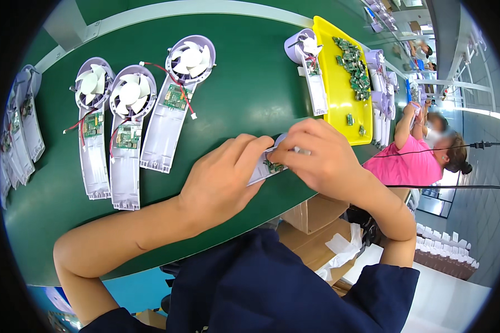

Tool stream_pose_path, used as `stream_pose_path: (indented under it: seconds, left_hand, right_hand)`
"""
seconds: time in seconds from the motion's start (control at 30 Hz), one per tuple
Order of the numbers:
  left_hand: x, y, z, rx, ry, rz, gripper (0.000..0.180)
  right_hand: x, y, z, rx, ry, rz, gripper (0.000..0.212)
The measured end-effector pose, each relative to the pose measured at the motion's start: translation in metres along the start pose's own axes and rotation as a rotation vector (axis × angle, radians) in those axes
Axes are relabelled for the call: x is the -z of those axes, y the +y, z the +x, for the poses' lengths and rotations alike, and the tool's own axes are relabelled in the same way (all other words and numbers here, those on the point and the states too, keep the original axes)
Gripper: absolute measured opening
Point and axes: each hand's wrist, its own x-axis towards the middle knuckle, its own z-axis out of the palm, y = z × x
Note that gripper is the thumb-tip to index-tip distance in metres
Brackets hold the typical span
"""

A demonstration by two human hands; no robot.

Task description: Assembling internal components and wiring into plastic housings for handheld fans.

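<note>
Over the near edge of the green table, my left hand (222, 175) is closed around a lilac handheld-fan housing (259, 172). A small green circuit board (273, 166) shows in the open handle. My right hand (321, 158) is closed in a pinch above the round end and the board. What its fingertips grip is hidden behind the fingers. To the left lie three similar open fan housings (162, 136) with white blades, green boards and red and black wires. Another open fan unit (315, 89) leans against the yellow tray.
The yellow tray (330, 119) at the right holds many loose circuit boards (354, 69). More fan housings (379, 102) stand beyond it, and others are stacked at the far left (25, 122). A cardboard box (316, 213) sits below the table edge. A person in pink (408, 161) works at the right.
</note>
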Motion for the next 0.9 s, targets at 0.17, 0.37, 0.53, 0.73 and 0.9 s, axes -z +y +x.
stream_pose_path:
  seconds: [0.17, 0.37, 0.53, 0.73, 0.9]
  left_hand:
    - [-0.003, -0.002, 0.0, -0.014, 0.026, -0.021, 0.065]
    - [-0.002, -0.003, 0.0, -0.015, 0.019, -0.016, 0.07]
    - [0.003, -0.002, 0.002, -0.01, 0.062, 0.159, 0.077]
    - [0.006, 0.026, -0.001, 0.026, 0.203, 0.106, 0.073]
    - [-0.006, 0.065, -0.032, 0.466, 0.247, -0.709, 0.075]
  right_hand:
    - [-0.001, 0.008, 0.002, -0.15, -0.007, 0.264, 0.021]
    - [0.013, 0.008, 0.01, -0.146, -0.132, 0.211, 0.019]
    - [0.009, 0.01, 0.005, -0.257, -0.119, 0.331, 0.017]
    - [0.006, 0.011, -0.004, -0.43, -0.053, 0.39, 0.015]
    - [0.0, 0.019, -0.012, -0.701, -0.058, 0.592, 0.017]
